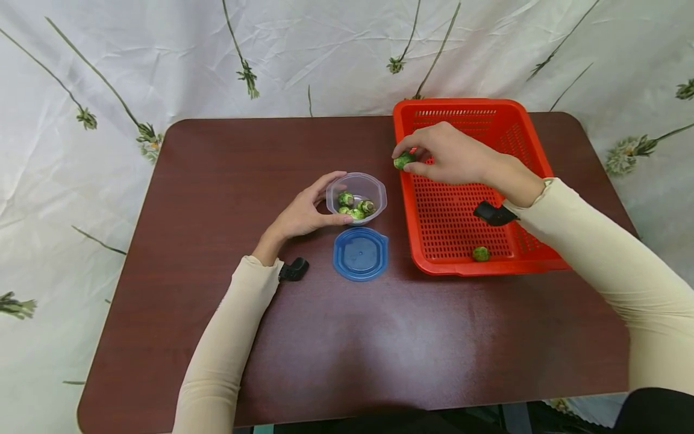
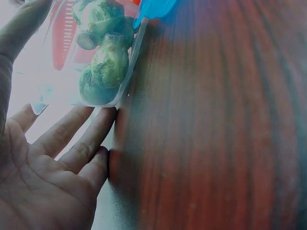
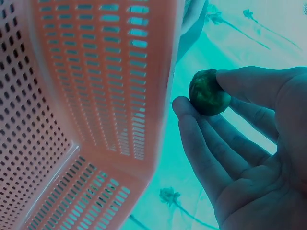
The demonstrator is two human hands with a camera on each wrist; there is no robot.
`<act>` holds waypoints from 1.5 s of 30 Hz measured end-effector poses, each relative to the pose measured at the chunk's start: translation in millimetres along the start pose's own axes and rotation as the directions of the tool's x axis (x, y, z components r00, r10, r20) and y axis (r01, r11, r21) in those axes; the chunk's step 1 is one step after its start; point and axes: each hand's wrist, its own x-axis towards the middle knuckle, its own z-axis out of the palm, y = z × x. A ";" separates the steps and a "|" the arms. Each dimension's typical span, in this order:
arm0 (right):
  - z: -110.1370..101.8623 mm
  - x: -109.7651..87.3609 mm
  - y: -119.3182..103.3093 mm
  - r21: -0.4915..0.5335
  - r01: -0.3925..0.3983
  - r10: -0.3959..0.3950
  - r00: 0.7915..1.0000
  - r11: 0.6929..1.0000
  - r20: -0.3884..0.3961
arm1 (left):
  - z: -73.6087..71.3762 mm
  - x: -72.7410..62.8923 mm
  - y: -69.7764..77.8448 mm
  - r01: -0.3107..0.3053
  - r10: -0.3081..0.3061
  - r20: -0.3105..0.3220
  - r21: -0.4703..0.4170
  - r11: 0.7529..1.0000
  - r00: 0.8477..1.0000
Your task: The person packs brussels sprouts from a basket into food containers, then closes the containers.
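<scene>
My right hand (image 1: pixel 452 154) pinches a Brussels sprout (image 1: pixel 403 160) between thumb and fingers, above the left rim of a red basket (image 1: pixel 413 241). The right wrist view shows this green sprout (image 3: pixel 209 93) at the fingertips, outside the basket wall. On the table, my left hand (image 1: pixel 305 212) holds a small clear plastic container (image 1: pixel 381 191), thumb at the near side and fingers at the far side. Several Brussels sprouts (image 1: pixel 358 213) lie in it. One more sprout (image 1: pixel 480 254) sits on the basket floor near the front.
A blue lid (image 1: pixel 360 254) lies flat on the brown table (image 1: pixel 244 163), just in front of the container. The perforated basket stands on the right half of the table. Behind hangs a white cloth (image 1: pixel 336 54) with a flower print.
</scene>
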 end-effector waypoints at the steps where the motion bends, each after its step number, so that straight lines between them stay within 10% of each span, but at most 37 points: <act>1: 1.1 0.5 -1.0 0.005 0.007 -0.007 1.000 1.000 0.006 | 0.2 0.3 -0.4 0.000 0.000 0.000 -0.001 1.000 1.000; 45: 55.0 45.6 -8.2 0.087 0.145 -0.155 0.981 0.985 0.115 | -0.9 1.8 2.7 0.016 -0.015 0.029 -0.020 1.000 0.999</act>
